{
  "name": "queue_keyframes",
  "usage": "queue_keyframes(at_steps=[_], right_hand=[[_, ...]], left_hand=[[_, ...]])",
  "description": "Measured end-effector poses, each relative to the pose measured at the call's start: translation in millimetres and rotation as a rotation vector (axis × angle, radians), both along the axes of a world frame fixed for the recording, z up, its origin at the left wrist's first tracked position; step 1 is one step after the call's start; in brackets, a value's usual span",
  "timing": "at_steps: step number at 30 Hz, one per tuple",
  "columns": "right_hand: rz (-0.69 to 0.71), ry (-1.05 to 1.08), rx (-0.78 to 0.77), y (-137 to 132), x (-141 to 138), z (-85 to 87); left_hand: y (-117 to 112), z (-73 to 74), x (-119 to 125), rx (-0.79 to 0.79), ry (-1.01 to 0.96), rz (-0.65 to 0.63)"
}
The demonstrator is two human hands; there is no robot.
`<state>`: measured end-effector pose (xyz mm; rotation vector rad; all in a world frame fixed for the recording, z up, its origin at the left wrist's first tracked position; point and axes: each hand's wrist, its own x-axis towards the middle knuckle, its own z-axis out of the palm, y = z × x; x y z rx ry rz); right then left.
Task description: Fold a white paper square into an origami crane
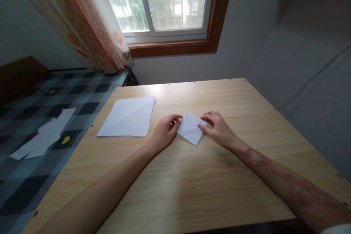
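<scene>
A small folded square of white paper (pixel 190 128) sits between my hands over the middle of the wooden table (pixel 219 197), one corner pointing towards me. Faint creases cross its surface. My left hand (pixel 166 129) pinches its left corner between thumb and fingers. On the opposite side, my right hand (pixel 216 126) grips the right corner, thumb on top and fingers behind the edge. To the left lies a stack of white paper sheets (pixel 128 117), its top sheet marked by a diagonal crease.
Left of the table is a bed with a checked cover (pixel 90 87), with cut white paper strips (pixel 48 135) on it. An orange patterned curtain (pixel 90 18) hangs beside the barred window (pixel 175 3). A bare wall (pixel 307 69) runs along the right.
</scene>
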<state>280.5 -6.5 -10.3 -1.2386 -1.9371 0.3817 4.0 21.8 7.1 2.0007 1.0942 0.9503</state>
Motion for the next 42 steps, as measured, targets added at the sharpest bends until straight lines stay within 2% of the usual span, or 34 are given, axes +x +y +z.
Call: queue_keyframes(at_steps=[7,15,20,24,29,38,42], right_hand=[[-0.001,0.017,0.013,-0.3,-0.6,0.2],[0.025,0.009,-0.003,-1.1,-1.9,2.1],[-0.01,0.034,-0.029,-1.9,-2.1,3.6],[-0.052,0.047,-0.043,-1.5,-1.1,5.3],[-0.069,0.038,-0.038,-0.6,-0.5,6.0],[-0.09,-0.021,0.008,1.1,0.2,-1.7],[-0.098,-0.052,0.008,2.1,1.3,-4.8]], left_hand=[[-2.4,2.0,1.1,0.012,-0.037,0.027],[0.6,-0.7,0.2,0.043,0.025,0.033],[-4.0,5.9,0.1,0.189,0.106,0.052],[-7.0,6.6,-0.5,0.33,0.221,-0.015],[-8.2,3.6,1.5,0.43,0.377,-0.141],[-9.5,3.1,1.1,0.462,0.403,-0.21],[-11.6,6.0,2.7,0.443,0.382,-0.281]])
